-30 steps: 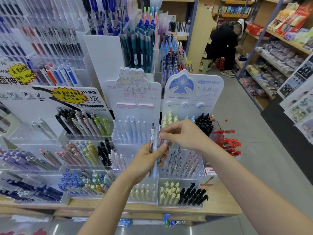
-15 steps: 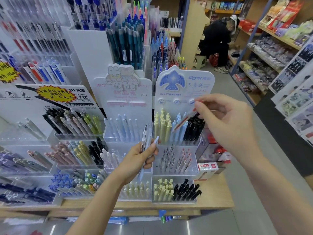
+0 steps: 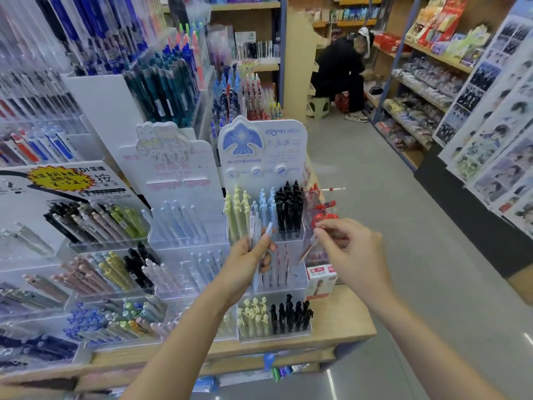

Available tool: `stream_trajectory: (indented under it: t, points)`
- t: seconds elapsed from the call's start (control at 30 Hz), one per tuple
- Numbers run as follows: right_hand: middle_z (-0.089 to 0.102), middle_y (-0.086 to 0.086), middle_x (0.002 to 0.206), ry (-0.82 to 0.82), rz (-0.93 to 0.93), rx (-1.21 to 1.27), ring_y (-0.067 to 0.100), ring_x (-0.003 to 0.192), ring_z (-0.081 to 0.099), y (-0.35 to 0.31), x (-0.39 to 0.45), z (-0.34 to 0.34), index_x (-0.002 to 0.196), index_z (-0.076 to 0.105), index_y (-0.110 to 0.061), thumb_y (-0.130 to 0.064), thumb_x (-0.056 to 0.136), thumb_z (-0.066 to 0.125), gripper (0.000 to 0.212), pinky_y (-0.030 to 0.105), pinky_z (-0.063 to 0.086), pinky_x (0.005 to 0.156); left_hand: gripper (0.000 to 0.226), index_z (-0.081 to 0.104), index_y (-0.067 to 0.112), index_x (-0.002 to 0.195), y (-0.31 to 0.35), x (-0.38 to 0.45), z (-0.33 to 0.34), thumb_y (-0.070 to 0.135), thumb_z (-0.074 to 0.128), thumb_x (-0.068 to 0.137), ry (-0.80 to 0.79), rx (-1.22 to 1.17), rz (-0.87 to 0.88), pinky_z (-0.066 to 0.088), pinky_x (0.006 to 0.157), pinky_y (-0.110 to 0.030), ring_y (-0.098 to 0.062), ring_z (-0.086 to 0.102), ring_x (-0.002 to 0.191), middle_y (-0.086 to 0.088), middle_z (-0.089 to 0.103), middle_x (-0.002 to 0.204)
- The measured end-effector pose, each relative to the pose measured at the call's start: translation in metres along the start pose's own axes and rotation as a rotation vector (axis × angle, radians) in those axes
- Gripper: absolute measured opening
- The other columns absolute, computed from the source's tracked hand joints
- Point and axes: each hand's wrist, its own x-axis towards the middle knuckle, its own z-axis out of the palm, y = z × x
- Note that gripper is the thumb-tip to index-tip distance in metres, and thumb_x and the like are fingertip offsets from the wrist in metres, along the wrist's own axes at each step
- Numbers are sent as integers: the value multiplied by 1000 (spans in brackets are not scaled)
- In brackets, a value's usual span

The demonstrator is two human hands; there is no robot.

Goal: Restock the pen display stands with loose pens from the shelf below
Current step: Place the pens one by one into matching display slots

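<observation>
Match the pen pinched in your right hand to the same-coloured row before you slot it tip-down into the bird-topped stand. Your left hand stays low in front of that stand, fingers curled round the loose pens, upright and ready

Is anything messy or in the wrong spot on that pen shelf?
Mostly tidy. One oddity: a small white and red box sits on the wooden shelf, squeezed beside the bird-topped stand rather than in any slot. The left hand holds loose pens not yet slotted.
</observation>
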Motion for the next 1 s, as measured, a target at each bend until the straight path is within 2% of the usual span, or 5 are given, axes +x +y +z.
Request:
stream_trajectory:
  t: [0.2,0.33,0.5,0.77,1.0]
  points:
    - [71,-14,89,-77,-15,-53,0,78,67,34,-14,7,100,76,-22,-23,88,71,13,34,57,82,27,61,13,126,-3,-5,12,22,47,105,80,-66,0,40,59,-26,-10,44,62,4,56,77]
    - [72,-5,91,-119,-60,-88,2,78,66,47,-20,30,102,76,-15,-18,88,72,15,23,57,76,24,60,11,123,-6,-9,17,22,47,105,110,-61,1,41,58,-25,-11,44,62,2,57,77]
    - [71,-1,91,-157,-33,-83,6,78,67,66,-23,45,103,76,-12,-15,87,72,16,27,58,77,17,57,10,102,-10,-16,18,25,49,105,130,-27,-2,41,62,-28,-12,44,62,3,58,78]
    - [70,3,93,-216,9,-152,11,79,65,74,-21,63,103,75,-9,-18,86,74,19,28,57,80,33,55,-1,124,-15,-22,13,25,49,104,139,-68,-19,41,59,-25,-12,44,62,2,57,79]
    - [69,3,86,-220,-28,-210,12,73,62,74,-19,73,98,76,-10,-26,87,72,20,25,53,73,31,59,1,124,-15,-27,3,24,51,103,150,-129,-31,42,59,-26,-13,46,62,0,60,81]
